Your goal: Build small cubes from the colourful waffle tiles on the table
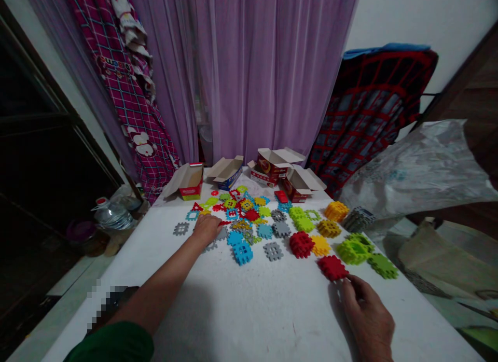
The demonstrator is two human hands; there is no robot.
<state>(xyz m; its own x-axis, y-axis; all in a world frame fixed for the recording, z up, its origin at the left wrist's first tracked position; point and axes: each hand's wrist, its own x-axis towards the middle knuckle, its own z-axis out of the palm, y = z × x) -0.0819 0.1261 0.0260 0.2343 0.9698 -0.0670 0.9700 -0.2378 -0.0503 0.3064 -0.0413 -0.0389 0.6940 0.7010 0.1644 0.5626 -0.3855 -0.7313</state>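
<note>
Head view: I read right hand (368, 320) gripping a red waffle block (332, 267); left hand (208, 228) over flat plastic pieces (241, 217), its grip unclear.

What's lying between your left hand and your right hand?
In the head view, between the left hand and right hand: a blue waffle block stack, a grey waffle block and a red waffle block cluster.

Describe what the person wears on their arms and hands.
The left arm comes out of a dark green sleeve, its forearm bare. The right hand shows no sleeve, and neither wrist shows a watch or band.
</note>
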